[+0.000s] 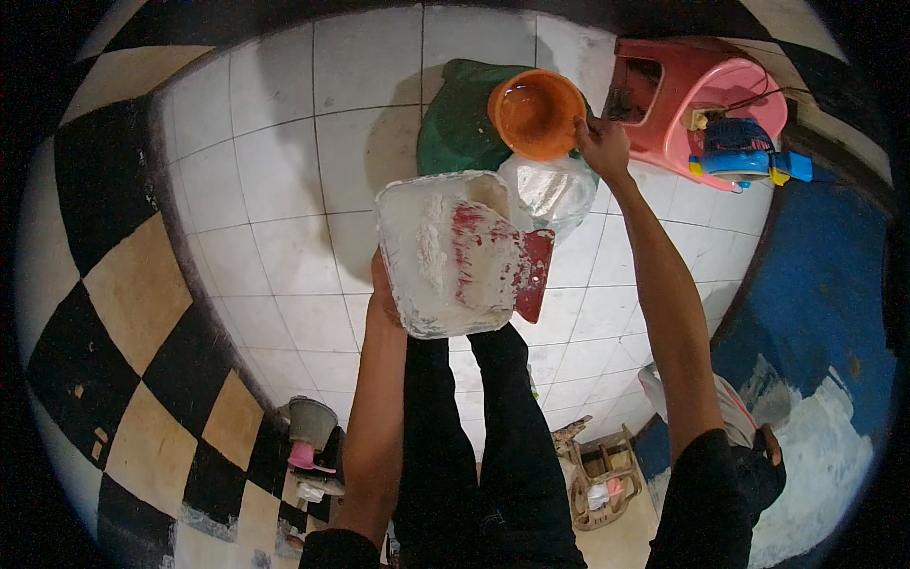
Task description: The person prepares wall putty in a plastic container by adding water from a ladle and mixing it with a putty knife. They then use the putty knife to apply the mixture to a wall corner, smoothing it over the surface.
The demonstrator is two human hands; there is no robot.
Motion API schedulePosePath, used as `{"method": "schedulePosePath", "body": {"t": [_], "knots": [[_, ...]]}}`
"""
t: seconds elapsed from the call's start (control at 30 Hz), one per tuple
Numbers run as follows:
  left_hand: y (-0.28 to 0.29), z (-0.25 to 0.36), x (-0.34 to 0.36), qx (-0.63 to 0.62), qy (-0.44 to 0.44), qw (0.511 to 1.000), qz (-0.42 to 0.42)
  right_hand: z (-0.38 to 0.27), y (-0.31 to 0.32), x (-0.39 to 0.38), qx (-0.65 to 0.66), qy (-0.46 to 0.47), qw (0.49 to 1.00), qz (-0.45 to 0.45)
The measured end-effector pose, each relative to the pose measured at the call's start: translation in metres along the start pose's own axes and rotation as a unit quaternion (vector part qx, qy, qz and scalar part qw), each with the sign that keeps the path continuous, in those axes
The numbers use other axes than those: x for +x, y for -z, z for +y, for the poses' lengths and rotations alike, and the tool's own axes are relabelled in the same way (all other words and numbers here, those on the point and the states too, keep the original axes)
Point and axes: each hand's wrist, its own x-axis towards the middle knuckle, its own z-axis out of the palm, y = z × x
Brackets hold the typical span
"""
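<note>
My left hand (pixel 383 289) grips a white plastic tub (pixel 409 270) smeared with pale paste, a red-bladed spreader (pixel 534 275) coated in the same paste lying in it. My right hand (pixel 603 144) holds the rim of an orange bowl (pixel 521 109) with some clear liquid in it. Below the bowl are a dark green bag (pixel 450 128) and a translucent plastic bag with something pale inside (pixel 559 190).
A pink plastic stool (pixel 645 133) with a small blue fan (pixel 739 156) is at upper right on white tiles (pixel 275 180). A grey bucket with pink dipper (pixel 311 417) is at lower left, a worn wooden item (pixel 607 493) at lower right. Checkered and blue surfaces border the tiles.
</note>
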Motion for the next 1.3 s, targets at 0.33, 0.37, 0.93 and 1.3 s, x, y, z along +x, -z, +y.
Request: {"method": "schedulePosePath", "body": {"t": [0.33, 0.37, 0.93, 1.3], "knots": [[-0.009, -0.005, 0.007, -0.003, 0.004, 1.000, 0.000, 0.004, -0.002, 0.005, 0.033, 0.050, 0.998, 0.008], [-0.011, -0.006, 0.008, -0.004, 0.004, 1.000, -0.001, 0.003, 0.002, 0.005, 0.031, 0.050, 0.998, 0.010], [-0.023, -0.005, 0.011, -0.001, 0.008, 1.000, -0.003, 0.008, 0.009, 0.000, 0.079, 0.001, 0.992, -0.099], [-0.024, -0.005, 0.012, 0.000, 0.009, 1.000, -0.005, 0.006, 0.011, 0.002, 0.068, 0.000, 0.996, -0.055]]}}
